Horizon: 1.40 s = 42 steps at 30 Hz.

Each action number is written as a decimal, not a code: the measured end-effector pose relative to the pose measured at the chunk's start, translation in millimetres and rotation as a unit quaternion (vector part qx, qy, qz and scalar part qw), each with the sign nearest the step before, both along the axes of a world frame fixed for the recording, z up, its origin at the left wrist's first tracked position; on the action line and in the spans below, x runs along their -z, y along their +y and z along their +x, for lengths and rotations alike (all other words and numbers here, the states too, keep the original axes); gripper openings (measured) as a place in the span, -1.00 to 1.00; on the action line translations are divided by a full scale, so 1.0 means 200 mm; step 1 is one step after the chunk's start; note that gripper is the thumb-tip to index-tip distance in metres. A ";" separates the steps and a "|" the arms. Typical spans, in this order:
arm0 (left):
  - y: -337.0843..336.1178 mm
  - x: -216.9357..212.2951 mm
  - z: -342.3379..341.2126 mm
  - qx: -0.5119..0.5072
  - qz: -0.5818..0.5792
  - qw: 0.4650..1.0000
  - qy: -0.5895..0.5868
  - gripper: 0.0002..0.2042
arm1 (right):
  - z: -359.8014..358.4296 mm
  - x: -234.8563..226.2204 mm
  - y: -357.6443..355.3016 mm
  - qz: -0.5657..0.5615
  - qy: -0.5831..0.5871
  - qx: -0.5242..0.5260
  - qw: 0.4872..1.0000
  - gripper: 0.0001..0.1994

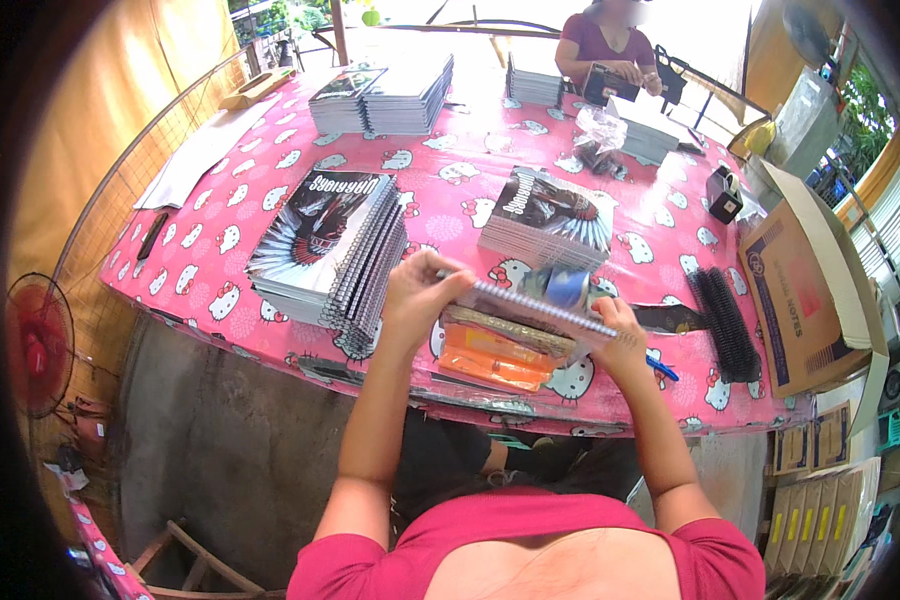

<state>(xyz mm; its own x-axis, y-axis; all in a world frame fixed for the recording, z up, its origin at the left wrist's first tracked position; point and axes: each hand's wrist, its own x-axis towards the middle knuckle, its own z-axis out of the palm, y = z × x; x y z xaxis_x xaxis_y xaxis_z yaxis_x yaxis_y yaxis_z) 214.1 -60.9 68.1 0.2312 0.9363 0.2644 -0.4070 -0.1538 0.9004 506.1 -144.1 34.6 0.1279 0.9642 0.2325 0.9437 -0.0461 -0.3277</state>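
Hands (518, 305) — perhaps gripping — spiral notebook (540, 305)

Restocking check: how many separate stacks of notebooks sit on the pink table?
5: a fanned stack at near left, one at centre, one at far left, one at far centre, and one before the seated person; others may be hidden.

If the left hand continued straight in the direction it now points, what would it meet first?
Probably the blue roll standing behind the spiral-bound notebook that both hands grip. The left hand points rightward along the spiral edge, though depth is unclear.
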 end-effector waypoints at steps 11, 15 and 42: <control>-0.58 -0.54 0.11 -0.145 0.534 0.775 0.303 -0.72 | 0.33 0.22 -0.56 0.011 -0.012 0.113 0.993 -0.41; -0.57 -0.16 0.34 -0.162 0.320 0.903 0.236 -0.76 | 0.18 0.01 -0.57 0.061 0.168 0.049 0.983 -0.63; -0.01 -0.46 -0.39 -0.541 0.181 0.820 -0.058 -0.77 | 0.22 0.07 -0.46 0.139 0.133 0.052 0.980 -0.65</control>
